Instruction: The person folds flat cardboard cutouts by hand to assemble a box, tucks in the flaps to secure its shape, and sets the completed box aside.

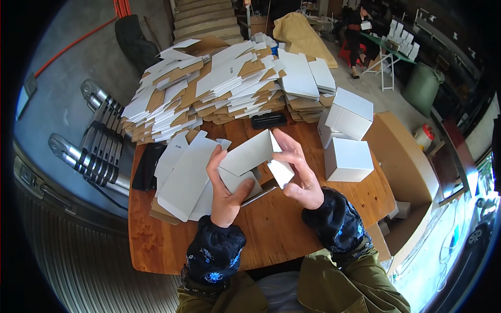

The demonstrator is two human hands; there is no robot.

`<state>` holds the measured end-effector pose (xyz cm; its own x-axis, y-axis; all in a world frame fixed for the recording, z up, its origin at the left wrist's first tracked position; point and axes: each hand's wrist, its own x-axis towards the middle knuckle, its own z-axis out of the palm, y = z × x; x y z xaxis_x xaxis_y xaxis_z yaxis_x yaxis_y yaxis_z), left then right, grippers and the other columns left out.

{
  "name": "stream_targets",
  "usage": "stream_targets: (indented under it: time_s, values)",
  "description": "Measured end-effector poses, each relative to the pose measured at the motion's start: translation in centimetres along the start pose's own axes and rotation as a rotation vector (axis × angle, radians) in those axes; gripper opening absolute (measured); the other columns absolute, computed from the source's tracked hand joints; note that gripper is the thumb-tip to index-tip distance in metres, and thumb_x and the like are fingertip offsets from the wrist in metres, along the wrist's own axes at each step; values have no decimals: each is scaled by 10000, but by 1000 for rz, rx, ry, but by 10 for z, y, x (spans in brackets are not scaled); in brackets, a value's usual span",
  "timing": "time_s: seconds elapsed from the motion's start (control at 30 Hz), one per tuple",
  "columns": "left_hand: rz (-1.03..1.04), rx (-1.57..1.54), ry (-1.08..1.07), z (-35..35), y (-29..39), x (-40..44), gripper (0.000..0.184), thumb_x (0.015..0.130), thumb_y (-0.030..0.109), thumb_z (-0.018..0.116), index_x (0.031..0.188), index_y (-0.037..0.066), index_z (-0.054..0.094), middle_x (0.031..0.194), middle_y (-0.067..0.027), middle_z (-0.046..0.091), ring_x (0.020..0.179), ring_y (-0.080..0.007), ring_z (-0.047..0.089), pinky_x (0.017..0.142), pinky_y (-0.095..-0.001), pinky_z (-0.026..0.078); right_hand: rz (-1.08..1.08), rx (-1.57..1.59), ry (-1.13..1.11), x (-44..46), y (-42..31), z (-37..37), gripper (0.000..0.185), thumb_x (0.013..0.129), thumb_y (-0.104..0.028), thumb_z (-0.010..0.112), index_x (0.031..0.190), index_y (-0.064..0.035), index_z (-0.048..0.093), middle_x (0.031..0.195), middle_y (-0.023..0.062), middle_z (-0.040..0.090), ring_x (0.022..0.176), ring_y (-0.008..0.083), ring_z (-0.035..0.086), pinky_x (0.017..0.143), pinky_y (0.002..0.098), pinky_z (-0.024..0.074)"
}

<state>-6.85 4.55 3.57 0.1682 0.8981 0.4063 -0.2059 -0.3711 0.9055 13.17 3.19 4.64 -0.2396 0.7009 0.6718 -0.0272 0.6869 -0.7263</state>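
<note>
Between my hands is a white cardboard box (247, 153), partly folded, with flaps standing out from it. My left hand (227, 190) grips its left side, thumb pressed on a lower panel and fingers behind. My right hand (298, 169) holds the right end, with a small flap (282, 171) between thumb and fingers. Flat white box blanks (182, 180) lie on the table just left of my left hand. To the right of my right hand stand folded white boxes (348, 159), one of them tilted against another (350, 113).
A large heap of flat box blanks (219, 78) covers the far side of the wooden table (261, 229). A black case (269, 120) lies before it. A big open carton (402, 156) stands at the right edge. Another person (356, 39) sits farther back by a green table (383, 44).
</note>
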Motion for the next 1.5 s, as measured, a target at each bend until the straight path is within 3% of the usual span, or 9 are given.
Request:
stream_targets:
  time_s: [0.33,0.53,0.7,0.9,1.03,1.1,1.2,1.4,1.5]
  values:
    - [79,88,-176,2,-5,-3,1183,624,59,828,1512,139,50,1533,-142,108,1367,-288,316,1060,-427,408,89,-39,64,1,-7,-3,422,969,-290,537,1344,-97,541,1555,168,233,1439,318,232,1148,436,207]
    - [44,163,-126,2,-16,-3,1119,704,55,754,1528,147,3,1486,-173,199,1358,-298,321,1125,-454,301,307,154,92,5,-15,-2,615,851,-49,578,1438,-115,408,1570,129,194,1458,272,195,1170,380,180]
    - [-32,-7,-104,11,6,-4,1056,772,58,706,1536,138,-19,1529,-193,148,1379,-295,280,1145,-448,250,359,131,102,4,-13,0,734,790,50,533,1482,-100,339,1605,103,178,1475,233,173,1180,352,138]
    - [74,46,-52,12,0,-6,963,865,200,672,1538,113,-11,1550,-194,131,1400,-290,245,1147,-444,229,339,248,126,1,-8,2,604,806,78,534,1364,-144,462,1585,108,170,1474,245,160,1165,359,186]
    - [60,94,-43,13,7,-8,786,938,193,587,1524,94,73,1535,-180,189,1369,-282,306,1123,-439,280,268,201,153,-2,-1,6,402,832,59,548,1180,-137,582,1579,106,200,1467,249,177,1157,379,180]
    - [62,104,-25,14,7,-9,763,945,220,584,1522,85,103,1540,-177,193,1387,-279,270,1144,-434,231,222,131,152,-4,1,9,301,858,35,551,1104,-125,618,1574,110,212,1461,259,188,1156,399,171]
    - [76,106,10,16,7,-11,733,950,235,576,1516,77,137,1539,-177,206,1395,-277,253,1154,-429,201,157,86,167,-6,3,12,188,926,-153,568,1093,-102,639,1578,149,193,1451,300,193,1155,444,146]
    - [69,54,108,15,11,-9,686,966,233,550,1507,63,164,1525,-170,241,1380,-273,276,1149,-421,201,-34,52,31,-2,2,9,612,921,-587,513,1173,-39,618,1578,241,127,1451,378,162,1154,511,116]
    - [63,14,132,12,10,-9,659,984,223,534,1502,53,164,1528,-162,240,1376,-273,284,1146,-422,212,-76,-33,-40,-2,4,8,556,906,-548,589,1157,-53,622,1576,247,121,1455,383,159,1154,510,137]
